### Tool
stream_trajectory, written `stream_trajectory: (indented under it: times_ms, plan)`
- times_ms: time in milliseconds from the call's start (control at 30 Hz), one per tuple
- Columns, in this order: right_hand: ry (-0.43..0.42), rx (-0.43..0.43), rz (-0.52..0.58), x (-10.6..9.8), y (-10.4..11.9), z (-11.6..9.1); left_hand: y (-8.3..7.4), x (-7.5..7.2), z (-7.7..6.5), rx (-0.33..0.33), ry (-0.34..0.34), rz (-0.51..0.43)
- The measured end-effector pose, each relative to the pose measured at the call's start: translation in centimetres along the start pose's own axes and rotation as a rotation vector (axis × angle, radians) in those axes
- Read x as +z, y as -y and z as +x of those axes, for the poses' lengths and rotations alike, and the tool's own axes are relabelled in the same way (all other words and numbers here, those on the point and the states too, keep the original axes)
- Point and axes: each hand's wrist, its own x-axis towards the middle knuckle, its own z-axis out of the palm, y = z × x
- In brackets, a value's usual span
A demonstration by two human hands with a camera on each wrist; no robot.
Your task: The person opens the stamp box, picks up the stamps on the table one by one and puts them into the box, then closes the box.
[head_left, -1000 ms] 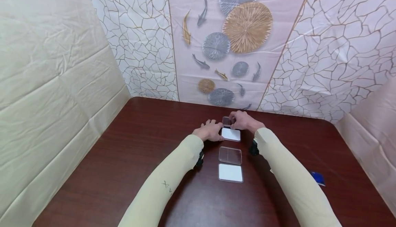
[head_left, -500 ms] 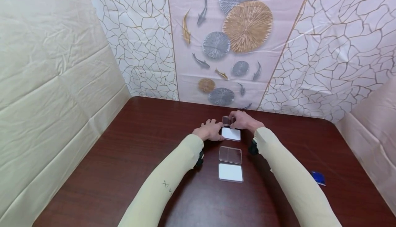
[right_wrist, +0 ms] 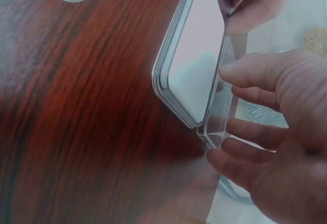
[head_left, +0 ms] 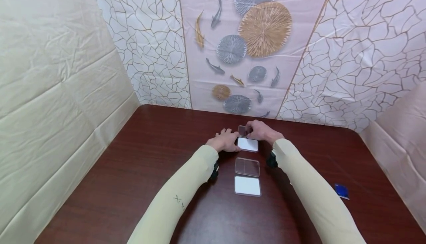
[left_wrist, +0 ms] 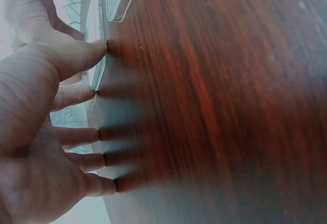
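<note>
Spread over the table, my left hand point(head_left: 227, 140) has its fingertips down and its thumb and forefinger at the left side of the far clear case with a white insert point(head_left: 247, 144). In the left wrist view the thumb point(left_wrist: 84, 55) reaches the edge of that case. Just behind the case lies a clear plastic lid point(head_left: 242, 130). My right hand point(head_left: 261, 130) holds this lid at its right part, thumb at the near edge and fingers curled at the far side. The right wrist view shows the lid point(right_wrist: 219, 106) close against the white-filled case point(right_wrist: 194, 60).
Nearer on the dark wooden table point(head_left: 139, 185) lie a second clear lid point(head_left: 247, 167) and a second white-filled case point(head_left: 247, 186), one before the other. A blue packet point(head_left: 341, 191) lies at the right, beside the right sleeve. A patterned cloth point(head_left: 233, 81) hangs behind the table.
</note>
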Motion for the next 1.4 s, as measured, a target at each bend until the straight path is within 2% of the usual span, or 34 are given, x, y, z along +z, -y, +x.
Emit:
stream_trajectory:
  times_ms: [567, 767, 1067, 1400]
  plan:
    - [-0.051, -0.049, -0.060, -1.0, 0.0, -2.3, 0.0, 0.0, 0.1, -0.003, -0.012, -0.005]
    - [-0.068, -0.074, -0.070, -1.3, 0.1, -3.6, 0.0, 0.1, 0.1, -0.005, 0.002, -0.006]
    - [-0.088, -0.117, -0.044, -1.8, 0.7, -5.2, 0.1, 0.0, 0.0, -0.002, -0.011, -0.010]
    - [-0.129, -0.112, -0.033, -2.0, 0.6, -7.4, 0.1, 0.0, 0.0, 0.005, -0.008, -0.011]
